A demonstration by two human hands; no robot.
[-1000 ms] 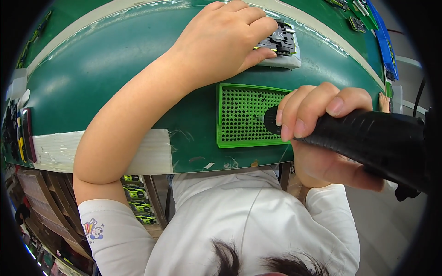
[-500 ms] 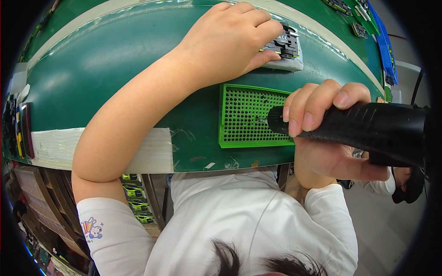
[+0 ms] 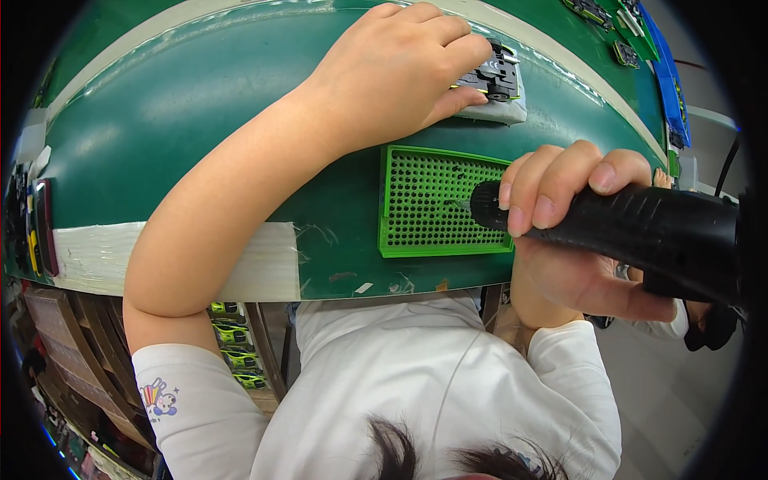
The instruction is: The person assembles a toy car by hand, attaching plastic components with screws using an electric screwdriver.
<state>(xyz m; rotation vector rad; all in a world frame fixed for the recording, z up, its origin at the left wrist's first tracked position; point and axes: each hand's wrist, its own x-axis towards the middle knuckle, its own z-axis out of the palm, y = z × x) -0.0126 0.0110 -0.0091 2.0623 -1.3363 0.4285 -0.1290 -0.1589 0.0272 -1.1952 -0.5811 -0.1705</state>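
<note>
My left hand grips a toy car, which lies upside down with its black underside and wheels showing. Under the car is a pale block-like holder at the far side of the work table. In my right hand is a black electric screwdriver, held nearly level with its tip pointing left. The tip is over a green tray whose plate is full of small round holes. A few dark screw-like bits lie on that plate. Fingers hide part of the car.
The green table has a white strip along its near edge. A dark red flat case stands at the left. Below the edge, several yellow-green toy cars sit in a rack. At the far right is a blue bin.
The screwdriver and my right hand have shifted slightly to the right over the tray. My left hand and the car stay in place.
</note>
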